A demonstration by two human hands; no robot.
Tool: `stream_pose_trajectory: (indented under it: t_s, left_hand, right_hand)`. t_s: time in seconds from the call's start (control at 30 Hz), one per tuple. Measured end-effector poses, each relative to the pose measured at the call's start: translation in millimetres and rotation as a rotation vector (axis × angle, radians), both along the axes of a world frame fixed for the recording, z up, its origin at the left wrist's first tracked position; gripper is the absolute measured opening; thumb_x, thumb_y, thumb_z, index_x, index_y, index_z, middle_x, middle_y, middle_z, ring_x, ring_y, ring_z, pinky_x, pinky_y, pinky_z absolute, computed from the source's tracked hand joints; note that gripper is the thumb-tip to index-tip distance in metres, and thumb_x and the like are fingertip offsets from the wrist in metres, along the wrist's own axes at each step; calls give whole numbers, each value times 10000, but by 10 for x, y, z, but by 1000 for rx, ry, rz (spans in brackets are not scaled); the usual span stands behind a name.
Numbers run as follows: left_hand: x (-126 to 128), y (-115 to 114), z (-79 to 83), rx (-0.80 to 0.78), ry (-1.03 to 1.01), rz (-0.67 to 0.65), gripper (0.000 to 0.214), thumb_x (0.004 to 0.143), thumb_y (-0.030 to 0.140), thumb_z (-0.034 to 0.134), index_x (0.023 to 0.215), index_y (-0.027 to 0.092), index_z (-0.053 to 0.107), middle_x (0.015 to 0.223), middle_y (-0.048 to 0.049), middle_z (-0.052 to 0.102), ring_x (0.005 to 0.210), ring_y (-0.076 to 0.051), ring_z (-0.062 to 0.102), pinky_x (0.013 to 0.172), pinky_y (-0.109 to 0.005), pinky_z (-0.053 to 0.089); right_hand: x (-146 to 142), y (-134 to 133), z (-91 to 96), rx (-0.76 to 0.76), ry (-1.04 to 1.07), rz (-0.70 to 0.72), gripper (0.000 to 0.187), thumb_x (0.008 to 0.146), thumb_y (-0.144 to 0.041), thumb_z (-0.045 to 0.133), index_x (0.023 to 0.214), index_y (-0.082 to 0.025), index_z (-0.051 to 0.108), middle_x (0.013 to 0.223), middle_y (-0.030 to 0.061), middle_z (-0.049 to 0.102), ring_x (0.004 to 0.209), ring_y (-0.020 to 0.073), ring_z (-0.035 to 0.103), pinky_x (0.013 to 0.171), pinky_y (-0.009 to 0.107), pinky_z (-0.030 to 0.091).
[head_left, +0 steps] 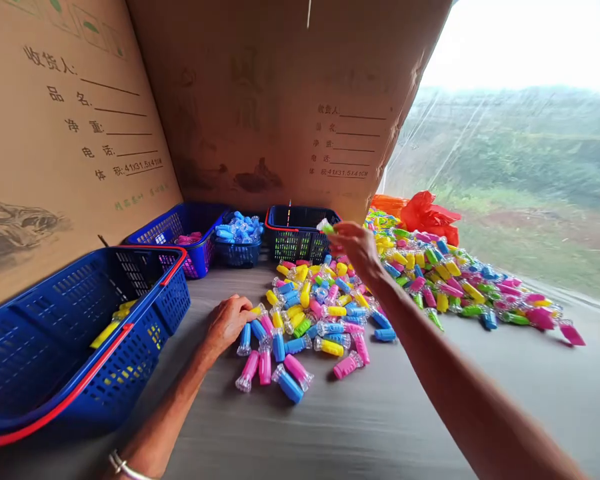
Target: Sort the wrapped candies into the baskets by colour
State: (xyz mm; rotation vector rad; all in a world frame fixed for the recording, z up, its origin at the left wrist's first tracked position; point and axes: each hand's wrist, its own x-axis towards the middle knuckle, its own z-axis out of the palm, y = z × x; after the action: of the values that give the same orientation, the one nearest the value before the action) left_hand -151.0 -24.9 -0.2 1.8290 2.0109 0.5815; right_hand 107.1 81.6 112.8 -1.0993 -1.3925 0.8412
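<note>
Handling, left to right. The left hand [230, 322] is curving its fingers narrowly at a yellow piece [255, 311] on the pile's edge; whether they are gripping it cannot be told. The pile [305, 293] is lying loose on the worktop [355, 420], mixing pink, blue, yellow and green pieces. Each piece is showing a coloured body and a clear, flared head. By appearance they are being made of light, stiff plastic; the smooth heads are probably proving slippery and more brittle, so the body is offering the better hold. The right hand [356, 243] is pinching a green piece [327, 228] between its fingers, before the fourth basket. A larger heap [443, 270] is spreading at right, below a red bag [430, 217].

Containers, left to right. The left basket [130, 360], the largest, is holding yellow pieces [113, 327]; the second basket [200, 257], pink pieces [188, 238]; the third basket [239, 255], blue pieces [240, 228] rising above its rim. The fourth basket [300, 243] is showing green through its mesh, its contents otherwise being hidden.
</note>
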Motion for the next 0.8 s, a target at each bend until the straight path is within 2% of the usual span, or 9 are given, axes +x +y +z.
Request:
stream_pose_trajectory:
  t_s: [0.07,0.1,0.17,0.23,0.3,0.4,0.47,0.6,0.8]
  left_hand:
    - [-33,14,-27,14,-70,21,186,782,299,570,800,186,717,879,-42,694,836,-176,612,690,-246,379]
    - [-55,24,-39,21,-123,34,195,773,310,571,792,181,716,829,-35,691,803,-173,607,667,-244,377]
    - [-114,41,-52,17,-303,70,228,756,347,575,782,164,708,710,-15,661,681,-153,576,596,-236,364]
    - [-175,45,-41,2,-585,124,266,736,383,598,792,139,689,648,-1,631,554,-118,522,534,-223,353]
    - [-214,34,-10,0,-910,176,275,717,369,639,820,115,666,669,-13,647,500,-92,510,518,-210,383]
    - [-200,2,45,12,-1295,208,235,724,257,667,891,92,650,725,-63,692,523,-107,585,553,-220,471]
    - [-158,-14,65,-2,-1447,202,208,755,190,646,934,83,649,747,-93,707,548,-132,627,572,-245,514]
    - [-111,-19,57,-59,-1572,197,162,831,151,585,950,66,656,752,-115,709,556,-158,656,561,-268,543]
    - [-134,-31,47,-45,-1598,213,129,840,147,586,943,86,637,732,-94,699,521,-149,646,512,-247,532]
  right_hand:
    - [-89,328,169,6,130,-31,352,610,-325,788,865,-152,619,783,-1,607,631,136,602,587,299,529]
    - [-131,404,206,20,153,-42,352,608,-289,781,888,-149,620,821,2,611,661,136,609,606,303,534]
    - [-202,355,181,63,83,4,263,667,-237,716,901,-147,635,823,-1,618,679,135,602,612,297,522]
    - [-247,76,38,110,-161,154,111,742,-181,618,840,-155,662,773,-5,625,660,134,581,601,280,489]
    - [-264,-315,-189,158,-544,300,141,773,-109,547,742,-171,671,726,-1,634,653,140,565,599,269,444]
    - [-236,-820,-563,258,-1134,358,247,748,6,514,685,-179,665,711,31,649,744,190,571,632,292,389]
    - [-205,-995,-762,333,-1361,356,281,738,46,503,742,-173,678,785,59,674,841,229,570,676,321,375]
    - [-197,-1035,-969,416,-1463,332,236,817,-1,521,876,-167,679,953,77,678,942,255,541,768,368,356]
    - [-273,-940,-1002,436,-1412,369,160,882,-73,565,897,-191,672,949,47,670,926,227,516,765,357,309]
